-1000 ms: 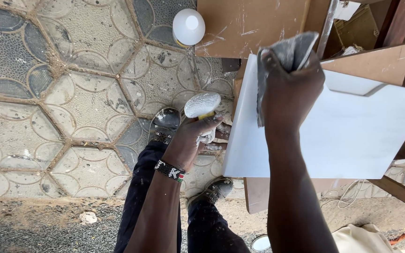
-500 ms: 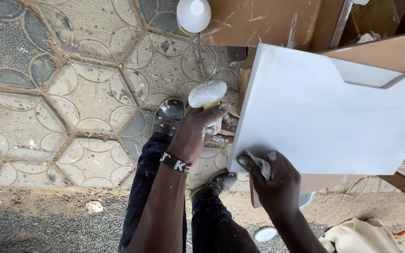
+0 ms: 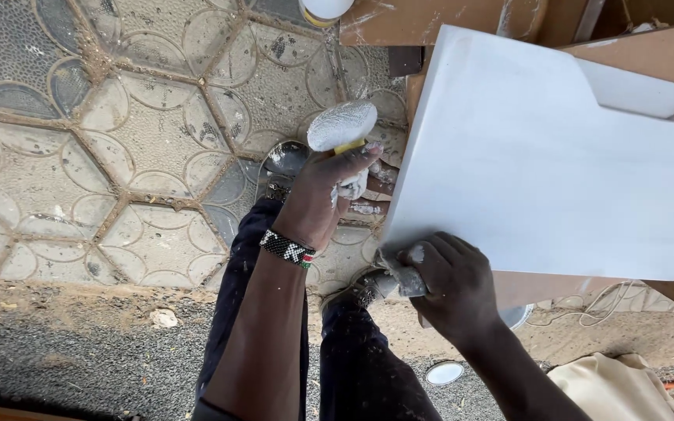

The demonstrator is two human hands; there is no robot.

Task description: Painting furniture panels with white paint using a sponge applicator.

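Two hands work here, yours both. One white panel [image 3: 540, 156] lies tilted across brown boards [image 3: 431, 19], with one notch cut in its far edge. One bottle [image 3: 325, 8] stands at the top edge of view, and one lid [image 3: 444, 373] lies on the gravel. Your right hand [image 3: 450, 284] is clamped on a grey cloth [image 3: 399, 273] at the panel's near left corner. Your left hand [image 3: 317, 199] is closed around a dusty sponge [image 3: 342, 125], just left of the panel's edge, over open tiled floor [image 3: 118, 156].
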